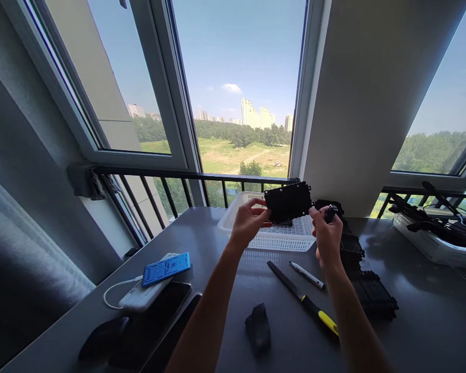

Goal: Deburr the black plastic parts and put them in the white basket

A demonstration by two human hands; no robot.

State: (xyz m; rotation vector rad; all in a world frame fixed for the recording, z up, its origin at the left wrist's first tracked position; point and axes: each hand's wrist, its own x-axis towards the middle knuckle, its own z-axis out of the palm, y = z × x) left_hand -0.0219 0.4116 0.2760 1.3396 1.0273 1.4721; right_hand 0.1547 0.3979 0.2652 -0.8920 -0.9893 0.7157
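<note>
A flat black plastic panel (289,202) with small tabs along its edges is held up above the table. My left hand (250,221) pinches its left side between thumb and fingers. My right hand (328,233) is closed round a small dark tool (331,212) with a shiny end; its kind cannot be made out. The thumb of that hand is at the panel's right edge. Behind and below the panel stands a white plastic basket (272,243), with something dark partly showing in it. More black plastic panels (373,292) lie in a row right of my right forearm.
A flat file (287,280) with a yellow and black handle and a white marker (307,275) lie on the grey table (217,331). Nearby sit a black lump (258,329), a blue-screened phone (166,268) and a mouse (104,336). Another white basket (435,243) holds black parts.
</note>
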